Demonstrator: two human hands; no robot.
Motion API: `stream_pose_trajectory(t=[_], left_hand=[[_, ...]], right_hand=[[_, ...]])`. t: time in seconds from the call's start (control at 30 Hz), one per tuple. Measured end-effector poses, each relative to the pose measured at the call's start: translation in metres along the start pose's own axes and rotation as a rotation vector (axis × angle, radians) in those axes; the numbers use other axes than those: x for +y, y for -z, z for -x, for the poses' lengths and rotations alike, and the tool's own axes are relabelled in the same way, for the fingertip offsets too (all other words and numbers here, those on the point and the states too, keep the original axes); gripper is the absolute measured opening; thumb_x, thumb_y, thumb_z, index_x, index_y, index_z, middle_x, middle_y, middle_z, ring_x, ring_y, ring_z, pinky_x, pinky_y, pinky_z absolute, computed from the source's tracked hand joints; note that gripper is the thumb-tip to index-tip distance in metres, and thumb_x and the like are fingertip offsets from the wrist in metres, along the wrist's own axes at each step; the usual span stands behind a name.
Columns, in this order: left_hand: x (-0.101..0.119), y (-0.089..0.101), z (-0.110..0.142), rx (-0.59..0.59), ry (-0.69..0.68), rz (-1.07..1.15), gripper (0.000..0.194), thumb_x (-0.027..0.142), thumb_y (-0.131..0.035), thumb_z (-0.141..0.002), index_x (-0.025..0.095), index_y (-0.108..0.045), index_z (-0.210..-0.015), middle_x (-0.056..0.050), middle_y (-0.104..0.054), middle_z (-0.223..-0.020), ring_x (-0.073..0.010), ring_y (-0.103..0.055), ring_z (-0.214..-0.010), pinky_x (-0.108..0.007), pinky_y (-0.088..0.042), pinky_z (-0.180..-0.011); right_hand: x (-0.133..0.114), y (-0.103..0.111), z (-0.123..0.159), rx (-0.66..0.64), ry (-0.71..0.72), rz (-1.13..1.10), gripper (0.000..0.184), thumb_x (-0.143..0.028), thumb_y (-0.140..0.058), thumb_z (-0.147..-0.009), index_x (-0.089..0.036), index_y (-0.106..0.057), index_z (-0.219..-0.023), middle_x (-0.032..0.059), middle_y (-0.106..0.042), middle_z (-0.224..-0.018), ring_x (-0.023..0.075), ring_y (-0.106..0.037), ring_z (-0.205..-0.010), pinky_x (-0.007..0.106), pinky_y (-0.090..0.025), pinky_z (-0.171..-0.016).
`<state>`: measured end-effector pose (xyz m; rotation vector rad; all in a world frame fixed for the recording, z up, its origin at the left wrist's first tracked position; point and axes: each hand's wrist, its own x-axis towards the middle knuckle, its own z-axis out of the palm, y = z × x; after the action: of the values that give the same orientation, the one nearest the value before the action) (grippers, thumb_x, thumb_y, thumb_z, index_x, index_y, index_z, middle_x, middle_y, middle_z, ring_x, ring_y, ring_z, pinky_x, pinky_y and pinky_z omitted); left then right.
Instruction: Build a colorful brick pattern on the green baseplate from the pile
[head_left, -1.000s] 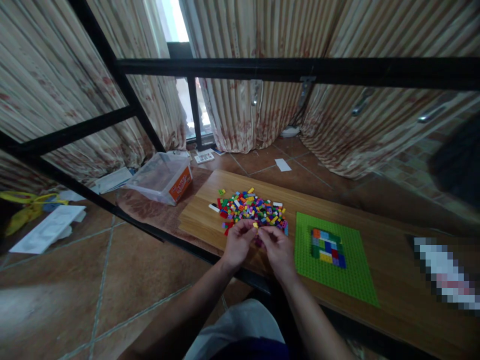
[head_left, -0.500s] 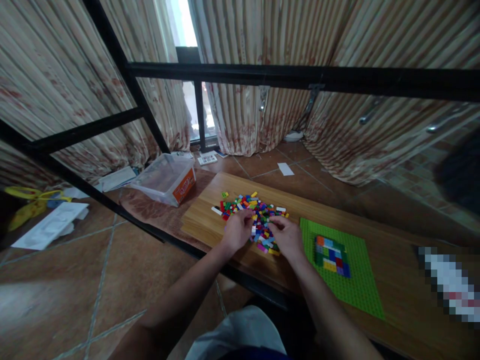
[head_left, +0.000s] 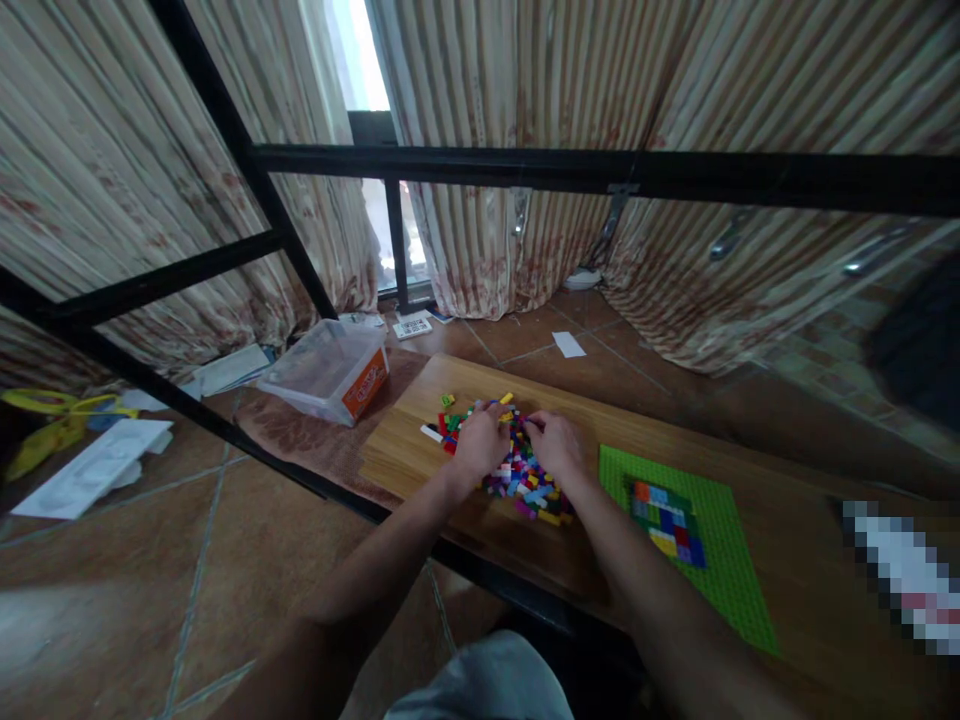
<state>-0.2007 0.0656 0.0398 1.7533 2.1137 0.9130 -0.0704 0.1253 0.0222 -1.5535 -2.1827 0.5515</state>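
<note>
A heap of small colourful toy building bricks (head_left: pixel 529 482) lies spread on the wooden table. Over the left part of the heap is my left hand (head_left: pixel 482 440), fingers bent down among the bricks and apart, with no held brick to be seen. My right hand (head_left: pixel 556 446) reaches in from the other side, its fingertips touching bricks at the heap's upper right edge; it looks open too. To the right lies a green baseplate (head_left: pixel 724 530), bearing a flat patch of joined bricks (head_left: pixel 670 522) in several colours.
Beyond the left end of the wooden table (head_left: pixel 420 400), a clear plastic box (head_left: pixel 322 375) with an orange label stands on a brown mat (head_left: pixel 300 436). Black metal bars (head_left: pixel 450 165) cross in front of the curtains. A white molded tray (head_left: pixel 94 468) rests on the tiled floor.
Both hands have shifted within the heap toward its far side, the right one also a little to the left. Bricks at the near side are more exposed. The view has tilted slightly.
</note>
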Motion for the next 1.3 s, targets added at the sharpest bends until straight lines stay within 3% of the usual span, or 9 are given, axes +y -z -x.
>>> stream_pose_trajectory(t=[0.13, 0.23, 0.4, 0.6, 0.73, 0.97, 1.13, 1.2, 1.3], left_hand=[[-0.003, 0.005, 0.007, 0.036, -0.01, 0.177, 0.024, 0.016, -0.049, -0.086, 0.016, -0.067, -0.101, -0.008, -0.068, -0.097, -0.0183, -0.062, -0.088, -0.03, -0.048, -0.085], [-0.004, 0.007, 0.01, -0.025, -0.041, 0.353, 0.026, 0.026, -0.042, -0.093, 0.016, -0.066, -0.087, -0.003, -0.064, -0.075, -0.015, -0.058, -0.07, -0.027, -0.046, -0.069], [0.001, 0.003, 0.014, -0.093, -0.032, 0.507, 0.032, 0.038, -0.047, -0.092, 0.018, -0.059, -0.07, 0.003, -0.05, -0.056, -0.0112, -0.045, -0.054, -0.024, -0.035, -0.054], [0.008, -0.002, 0.024, -0.065, 0.063, 0.648, 0.029, 0.04, -0.053, -0.088, 0.017, -0.058, -0.071, 0.003, -0.054, -0.057, -0.0096, -0.046, -0.051, -0.022, -0.034, -0.05], [0.013, -0.005, 0.031, -0.097, 0.203, 0.806, 0.029, 0.04, -0.056, -0.085, 0.018, -0.055, -0.067, 0.004, -0.051, -0.049, -0.0089, -0.045, -0.043, -0.021, -0.034, -0.045], [0.022, -0.007, 0.034, -0.13, 0.44, 1.069, 0.023, 0.035, -0.062, -0.08, 0.018, -0.054, -0.067, 0.004, -0.054, -0.053, -0.0061, -0.043, -0.039, -0.019, -0.03, -0.04], [0.024, -0.005, 0.037, -0.206, 0.659, 1.318, 0.012, 0.027, -0.056, -0.078, 0.016, -0.056, -0.071, 0.003, -0.053, -0.057, -0.0072, -0.048, -0.046, -0.018, -0.033, -0.042], [0.025, -0.004, 0.041, -0.23, 0.668, 1.4, 0.013, 0.029, -0.058, -0.077, 0.016, -0.058, -0.075, 0.003, -0.054, -0.06, -0.0078, -0.05, -0.049, -0.019, -0.036, -0.044], [0.029, -0.005, 0.047, -0.213, 0.548, 1.429, 0.022, 0.035, -0.068, -0.072, 0.015, -0.059, -0.077, 0.002, -0.057, -0.065, -0.0065, -0.05, -0.053, -0.018, -0.038, -0.048]], right_hand=[[0.008, 0.01, 0.01, 0.037, 0.005, -0.298, 0.024, -0.034, -0.054, -0.082, -0.021, -0.074, -0.088, 0.0071, -0.074, -0.09, 0.0223, -0.066, -0.085, 0.033, -0.047, -0.078], [0.006, 0.02, 0.02, -0.027, 0.072, -0.497, 0.026, -0.037, -0.054, -0.081, -0.021, -0.073, -0.086, 0.0049, -0.074, -0.087, 0.0206, -0.066, -0.083, 0.032, -0.047, -0.078], [-0.009, 0.03, 0.034, -0.094, 0.129, -0.634, 0.029, -0.04, -0.053, -0.082, -0.019, -0.073, -0.085, 0.0028, -0.072, -0.08, 0.0176, -0.062, -0.075, 0.029, -0.045, -0.072], [-0.012, 0.026, 0.043, -0.047, 0.073, -0.683, 0.031, -0.044, -0.055, -0.081, -0.018, -0.072, -0.08, 0.001, -0.067, -0.068, 0.0154, -0.056, -0.063, 0.026, -0.043, -0.06], [-0.008, 0.019, 0.05, -0.06, -0.002, -0.752, 0.032, -0.048, -0.058, -0.077, -0.019, -0.072, -0.078, 0.0021, -0.067, -0.068, 0.0164, -0.058, -0.061, 0.028, -0.046, -0.058], [-0.01, 0.016, 0.057, -0.089, -0.176, -1.037, 0.034, -0.051, -0.069, -0.067, -0.02, -0.07, -0.081, -0.0005, -0.065, -0.063, 0.0157, -0.06, -0.057, 0.03, -0.051, -0.057], [-0.011, 0.013, 0.06, -0.009, -0.294, -1.314, 0.037, -0.049, -0.077, -0.062, -0.02, -0.065, -0.081, -0.0018, -0.064, -0.063, 0.0146, -0.063, -0.059, 0.031, -0.055, -0.061], [-0.013, 0.012, 0.062, 0.03, -0.315, -1.369, 0.036, -0.045, -0.08, -0.06, -0.02, -0.065, -0.082, -0.0016, -0.065, -0.066, 0.0144, -0.064, -0.06, 0.031, -0.056, -0.062], [-0.016, 0.011, 0.067, 0.088, -0.318, -1.426, 0.033, -0.039, -0.081, -0.058, -0.021, -0.065, -0.08, -0.001, -0.067, -0.072, 0.0133, -0.065, -0.065, 0.031, -0.057, -0.068]])
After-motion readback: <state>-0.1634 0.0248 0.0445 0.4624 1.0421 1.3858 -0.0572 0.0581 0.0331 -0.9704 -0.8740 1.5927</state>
